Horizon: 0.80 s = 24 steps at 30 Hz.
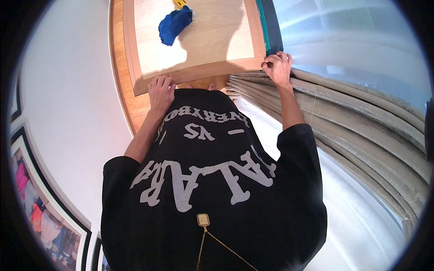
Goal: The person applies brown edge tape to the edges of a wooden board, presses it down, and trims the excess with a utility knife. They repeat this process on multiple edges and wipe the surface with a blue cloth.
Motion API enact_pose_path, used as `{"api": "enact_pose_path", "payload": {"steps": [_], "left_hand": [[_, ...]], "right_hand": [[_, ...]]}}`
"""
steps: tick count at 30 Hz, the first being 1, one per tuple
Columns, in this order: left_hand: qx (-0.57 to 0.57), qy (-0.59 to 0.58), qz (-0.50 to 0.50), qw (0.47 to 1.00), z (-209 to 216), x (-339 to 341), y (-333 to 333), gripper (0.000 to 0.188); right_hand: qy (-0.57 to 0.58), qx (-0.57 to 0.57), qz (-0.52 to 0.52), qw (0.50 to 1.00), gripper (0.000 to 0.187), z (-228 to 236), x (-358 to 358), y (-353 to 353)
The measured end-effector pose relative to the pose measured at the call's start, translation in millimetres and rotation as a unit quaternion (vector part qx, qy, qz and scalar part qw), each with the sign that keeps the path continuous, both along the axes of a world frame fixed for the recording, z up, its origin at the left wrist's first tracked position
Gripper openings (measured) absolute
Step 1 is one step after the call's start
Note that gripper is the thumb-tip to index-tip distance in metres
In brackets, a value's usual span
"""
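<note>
A pale wooden panel with a wide brown border fills the top middle. At its near left corner, my left hand is bent over the border's near edge, fingers curled together. Over by the near right corner, my right hand is closed around a small dark-brown, round-ended thing, mostly hidden in the fingers. Beside that hand, a dark strip with a teal edge runs along the panel's right side. A bunched blue cloth lies on the panel, touching a yellow object cut off at the top.
Wooden floor shows left of the panel, beside a white wall. Framed pictures hang at lower left. Folded beige curtains and a sheer white curtain are close on the right. Toes show below the panel.
</note>
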<state>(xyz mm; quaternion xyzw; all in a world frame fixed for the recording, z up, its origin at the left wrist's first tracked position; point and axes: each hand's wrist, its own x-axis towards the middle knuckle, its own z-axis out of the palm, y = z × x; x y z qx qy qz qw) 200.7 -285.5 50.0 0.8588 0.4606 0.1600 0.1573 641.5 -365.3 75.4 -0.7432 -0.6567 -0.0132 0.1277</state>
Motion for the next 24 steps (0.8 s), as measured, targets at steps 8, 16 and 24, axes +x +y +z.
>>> {"api": "enact_pose_path", "payload": {"steps": [8, 16, 24], "left_hand": [[0.105, 0.1, 0.03, 0.989, 6, 25, -8, 0.019], [0.079, 0.095, -0.024, 0.992, -4, 157, -37, 0.03], [-0.016, 0.036, -0.089, 0.995, 2, 280, -67, 0.039]], "right_hand": [[0.017, 0.045, 0.005, 0.999, 0.007, -12, 0, -7], [0.022, 0.028, -0.004, 0.999, 0.009, -10, -5, -3], [0.03, 0.012, -0.04, 0.999, 0.012, -8, -7, 0]]}}
